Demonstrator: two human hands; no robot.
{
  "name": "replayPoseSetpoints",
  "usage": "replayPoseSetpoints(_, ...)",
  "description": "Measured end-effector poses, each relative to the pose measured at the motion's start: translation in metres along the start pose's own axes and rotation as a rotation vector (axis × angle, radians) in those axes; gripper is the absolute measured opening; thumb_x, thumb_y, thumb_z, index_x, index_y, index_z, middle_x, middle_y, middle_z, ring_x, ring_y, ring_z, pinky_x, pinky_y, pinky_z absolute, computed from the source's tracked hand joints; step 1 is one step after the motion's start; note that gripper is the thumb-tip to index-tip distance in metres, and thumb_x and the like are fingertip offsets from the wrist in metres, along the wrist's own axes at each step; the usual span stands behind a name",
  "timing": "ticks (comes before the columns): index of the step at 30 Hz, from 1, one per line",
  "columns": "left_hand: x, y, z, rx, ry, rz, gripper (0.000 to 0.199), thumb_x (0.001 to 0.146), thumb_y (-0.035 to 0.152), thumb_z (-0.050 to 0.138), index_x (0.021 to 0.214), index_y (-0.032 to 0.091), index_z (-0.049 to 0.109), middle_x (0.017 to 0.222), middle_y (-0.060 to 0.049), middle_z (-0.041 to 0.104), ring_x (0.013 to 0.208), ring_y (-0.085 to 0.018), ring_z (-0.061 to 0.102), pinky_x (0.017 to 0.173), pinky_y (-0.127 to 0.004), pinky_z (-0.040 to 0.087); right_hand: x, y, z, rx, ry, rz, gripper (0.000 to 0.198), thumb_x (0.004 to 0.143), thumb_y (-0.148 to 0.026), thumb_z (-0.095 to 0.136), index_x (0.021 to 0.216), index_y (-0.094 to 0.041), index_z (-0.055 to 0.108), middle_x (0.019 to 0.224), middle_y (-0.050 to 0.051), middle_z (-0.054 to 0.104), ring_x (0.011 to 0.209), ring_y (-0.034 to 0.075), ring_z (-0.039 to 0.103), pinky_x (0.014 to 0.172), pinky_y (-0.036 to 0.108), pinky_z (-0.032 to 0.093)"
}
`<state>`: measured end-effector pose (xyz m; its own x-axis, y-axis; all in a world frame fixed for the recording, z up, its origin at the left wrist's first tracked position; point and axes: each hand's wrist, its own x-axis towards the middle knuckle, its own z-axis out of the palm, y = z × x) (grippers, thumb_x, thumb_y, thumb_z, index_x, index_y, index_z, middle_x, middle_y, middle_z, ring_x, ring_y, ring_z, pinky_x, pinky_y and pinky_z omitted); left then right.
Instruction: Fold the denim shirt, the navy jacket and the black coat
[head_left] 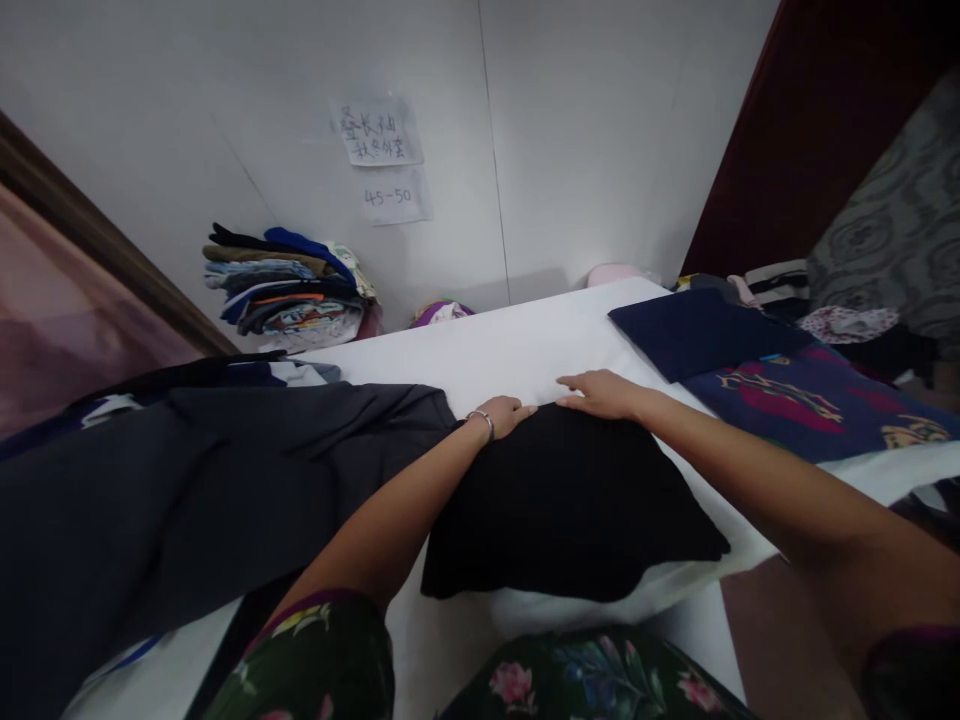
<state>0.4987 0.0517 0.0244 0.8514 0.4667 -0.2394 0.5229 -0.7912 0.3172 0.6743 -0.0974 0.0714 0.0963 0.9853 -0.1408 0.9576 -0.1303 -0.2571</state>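
Observation:
A black garment (574,500) lies in front of me on a white-covered table (517,345), its near edge hanging close to my body. On its far left corner rests my left hand (502,414), a bracelet around the wrist, with the fingers laid over the cloth and the thumb pointing right. My right hand (604,394) touches the far edge a little to the right, thumb and index finger apart. Whether either hand pinches the fabric is hard to see. A dark grey garment (247,470) spreads out to the left, beside my left forearm.
A stack of folded clothes (289,290) stands at the back left by the wall. To the right lie a navy folded cloth (697,330) and a patterned blue and red garment (810,400). Handwritten paper notes (382,130) hang on the wall. More clothes (780,285) sit at the far right.

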Motion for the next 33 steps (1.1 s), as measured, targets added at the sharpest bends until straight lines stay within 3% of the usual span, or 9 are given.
replayPoseSetpoints(4, -0.002, 0.0, -0.001, -0.014, 0.018, 0.0, 0.061, 0.086, 0.066, 0.029, 0.082, 0.02, 0.068, 0.091, -0.008, 0.07, 0.088, -0.023, 0.063, 0.073, -0.03, 0.044, -0.032, -0.023, -0.006, 0.053, 0.215, -0.164, 0.067, 0.088, -0.065, 0.036, 0.141, -0.025, 0.042, 0.142, 0.007, 0.046, 0.132, 0.03, 0.039, 0.11, 0.045, 0.024)
replayPoseSetpoints(7, -0.001, -0.001, 0.002, -0.018, 0.023, -0.01, 0.061, 0.087, 0.065, 0.028, 0.083, 0.019, 0.068, 0.091, -0.008, 0.07, 0.087, -0.022, 0.063, 0.074, -0.03, 0.045, -0.038, -0.022, 0.024, 0.026, 0.145, -0.109, 0.067, 0.089, -0.065, 0.033, 0.141, -0.025, 0.042, 0.144, 0.009, 0.044, 0.135, 0.032, 0.034, 0.111, 0.051, 0.016)
replayPoseSetpoints(10, 0.001, 0.0, 0.004, -0.003, 0.026, -0.038, 0.06, 0.087, 0.064, 0.029, 0.084, 0.018, 0.068, 0.092, -0.008, 0.07, 0.087, -0.021, 0.063, 0.075, -0.03, 0.045, -0.032, -0.008, 0.057, 0.057, 0.082, -0.034, 0.069, 0.09, -0.065, 0.027, 0.143, -0.023, 0.04, 0.145, 0.01, 0.043, 0.135, 0.029, 0.034, 0.11, 0.048, 0.02)
replayPoseSetpoints(13, 0.0, 0.003, -0.001, 0.011, 0.036, -0.055, 0.058, 0.087, 0.063, 0.032, 0.088, 0.018, 0.069, 0.096, -0.009, 0.07, 0.091, -0.022, 0.063, 0.078, -0.03, 0.045, -0.027, 0.001, 0.069, 0.059, 0.11, -0.035, 0.072, 0.089, -0.068, 0.025, 0.144, -0.023, 0.038, 0.146, 0.009, 0.042, 0.136, 0.028, 0.033, 0.11, 0.047, 0.02)
replayPoseSetpoints(17, -0.019, 0.009, -0.02, 0.017, 0.103, -0.084, 0.051, 0.088, 0.057, 0.039, 0.104, 0.017, 0.066, 0.11, -0.01, 0.068, 0.101, -0.024, 0.061, 0.086, -0.032, 0.045, -0.028, 0.002, 0.063, 0.06, 0.086, -0.051, 0.073, 0.089, -0.067, 0.024, 0.144, -0.021, 0.037, 0.146, 0.01, 0.04, 0.136, 0.028, 0.032, 0.11, 0.047, 0.02)
replayPoseSetpoints(20, -0.056, 0.015, -0.026, 0.023, 0.236, 0.014, 0.05, 0.088, 0.054, 0.042, 0.121, 0.019, 0.058, 0.127, -0.008, 0.06, 0.116, -0.022, 0.054, 0.099, -0.032, 0.039, -0.029, 0.001, 0.061, 0.066, 0.071, -0.047, 0.074, 0.09, -0.067, 0.024, 0.145, -0.02, 0.036, 0.147, 0.011, 0.038, 0.137, 0.028, 0.03, 0.111, 0.048, 0.018)
replayPoseSetpoints(25, -0.117, 0.019, 0.006, 0.067, 0.241, 0.031, 0.054, 0.091, 0.054, 0.037, 0.135, 0.025, 0.046, 0.148, -0.007, 0.039, 0.138, -0.023, 0.03, 0.113, -0.046, 0.021, -0.025, 0.003, 0.065, 0.081, 0.063, -0.046, 0.074, 0.088, -0.068, 0.026, 0.145, -0.022, 0.036, 0.149, 0.01, 0.036, 0.139, 0.029, 0.027, 0.112, 0.05, 0.017)
replayPoseSetpoints(30, -0.121, 0.014, 0.025, -0.032, 0.228, -0.013, 0.054, 0.092, 0.054, 0.035, 0.136, 0.026, 0.044, 0.15, -0.005, 0.037, 0.14, -0.021, 0.027, 0.114, -0.045, 0.02, -0.029, 0.007, 0.049, 0.238, 0.092, -0.019, 0.071, 0.086, -0.064, 0.038, 0.142, -0.021, 0.041, 0.15, 0.008, 0.034, 0.139, 0.027, 0.027, 0.115, 0.046, 0.016)
replayPoseSetpoints(33, -0.119, 0.012, 0.021, -0.074, 0.299, -0.021, 0.053, 0.09, 0.053, 0.041, 0.134, 0.022, 0.048, 0.147, -0.007, 0.041, 0.138, -0.02, 0.032, 0.113, -0.04, 0.024, -0.058, 0.003, 0.027, 0.422, 0.293, 0.016, 0.065, 0.086, -0.06, 0.044, 0.14, -0.023, 0.045, 0.149, 0.005, 0.037, 0.138, 0.024, 0.03, 0.115, 0.042, 0.02)
